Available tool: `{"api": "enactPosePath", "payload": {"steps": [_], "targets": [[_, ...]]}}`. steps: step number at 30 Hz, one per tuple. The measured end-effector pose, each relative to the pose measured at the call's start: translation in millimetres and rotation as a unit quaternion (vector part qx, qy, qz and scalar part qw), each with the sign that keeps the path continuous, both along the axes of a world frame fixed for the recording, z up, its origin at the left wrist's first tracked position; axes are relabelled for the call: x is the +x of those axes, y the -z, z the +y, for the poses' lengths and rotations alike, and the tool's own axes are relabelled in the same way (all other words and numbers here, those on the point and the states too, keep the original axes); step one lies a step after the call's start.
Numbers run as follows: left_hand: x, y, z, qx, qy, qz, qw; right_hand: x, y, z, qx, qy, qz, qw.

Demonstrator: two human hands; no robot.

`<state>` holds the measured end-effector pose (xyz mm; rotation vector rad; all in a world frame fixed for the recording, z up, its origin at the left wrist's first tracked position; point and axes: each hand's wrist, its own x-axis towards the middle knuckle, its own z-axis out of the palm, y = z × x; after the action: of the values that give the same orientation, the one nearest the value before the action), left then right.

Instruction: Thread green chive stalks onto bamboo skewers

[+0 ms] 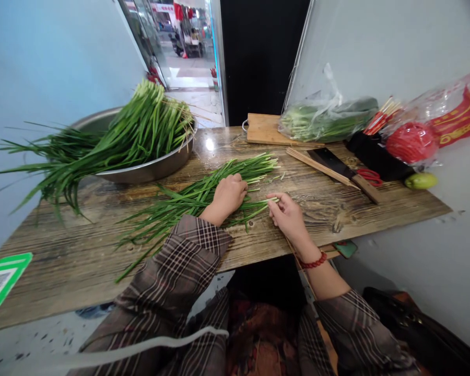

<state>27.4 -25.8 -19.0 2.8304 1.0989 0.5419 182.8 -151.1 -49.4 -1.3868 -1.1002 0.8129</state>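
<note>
A loose pile of garlic chives (203,190) lies across the wooden table, pale stem ends pointing right. My left hand (230,194) rests on the pile, its fingers curled down around some stalks; the fingertips are partly hidden. To its right, my right hand (288,215) pinches the pale end of a chive stalk (272,200) between thumb and fingers. A thin stick-like line runs down from below that hand; whether the hand holds it I cannot tell. Behind the left hand stands a metal basin (149,171) heaped with bundled chives (141,130), several thin skewers poking out.
Along the back lie a cutting board (264,129) and a plastic bag of greens (329,120). To the right are a bundle of skewers (323,168), a cleaver (337,166), red-handled scissors (370,176) and a green fruit (421,180). A QR-code sign (3,282) stands at left.
</note>
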Motion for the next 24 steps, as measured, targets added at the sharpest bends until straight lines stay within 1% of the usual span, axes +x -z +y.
{"api": "enactPosePath", "payload": {"steps": [3, 7, 9, 13, 15, 20, 24], "targets": [[1, -2.6, -2, -0.011, 0.02, -0.046, 0.999, 0, -0.2, 1, -0.007, 0.013, 0.002, 1.0], [6, -7.9, -10, -0.059, 0.067, -0.134, 0.987, 1, -0.4, 2, -0.014, 0.017, 0.014, 1.0], [9, -8.5, -15, -0.084, 0.085, -0.159, 0.98, 1, -1.1, 1, -0.014, 0.015, 0.02, 1.0], [13, -6.8, -20, -0.136, 0.084, -0.181, 0.97, 0, -3.4, 0, -0.009, 0.019, 0.027, 0.999], [13, -6.8, -21, -0.148, 0.087, -0.191, 0.966, 0, -4.3, 0, -0.004, 0.022, 0.029, 0.999], [14, -9.3, -22, -0.147, 0.111, -0.203, 0.962, 0, -5.0, -1, 0.005, 0.028, 0.027, 0.999], [13, -10.0, -21, -0.14, 0.11, -0.209, 0.961, 0, -5.2, -2, 0.01, 0.027, 0.023, 0.999]]}}
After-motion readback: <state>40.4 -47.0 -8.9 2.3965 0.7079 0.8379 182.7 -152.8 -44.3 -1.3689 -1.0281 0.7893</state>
